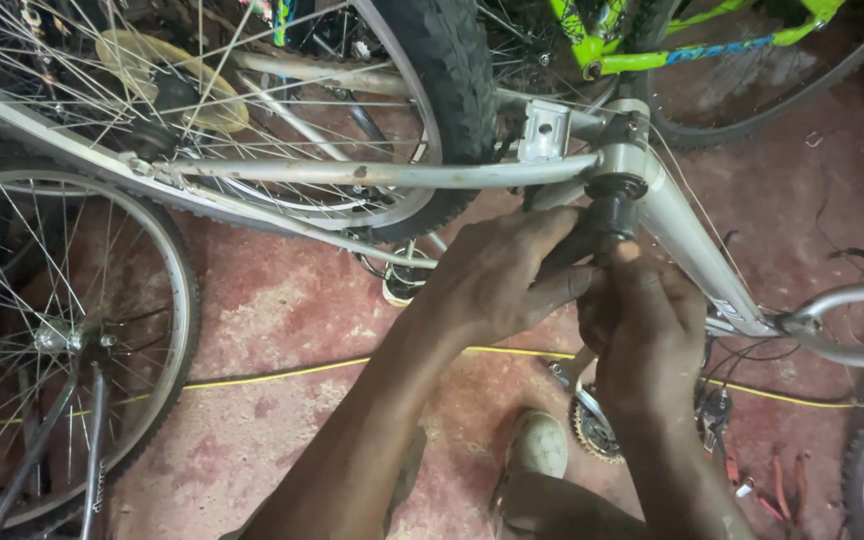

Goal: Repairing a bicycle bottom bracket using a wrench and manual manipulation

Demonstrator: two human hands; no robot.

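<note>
both hands meet at the black cylindrical bottom-bracket part [610,215] that sticks out of the silver metal bicycle frame [672,215], where the frame's tubes join. the left hand [497,275] is curled shut, fingers wrapped round the black part from the left. the right hand [647,335] is closed just below it, thumb tip touching the part. beneath them, on the worn red concrete floor [282,300], lie a yellow cable [282,373] and a toothed chainring [592,430].

Worn red concrete floor [282,300]. Yellow cable [282,372] lies across it beneath the gripping hands; chainring [592,432] and red-handled pliers [777,488] lie below-right of the grip.
</note>
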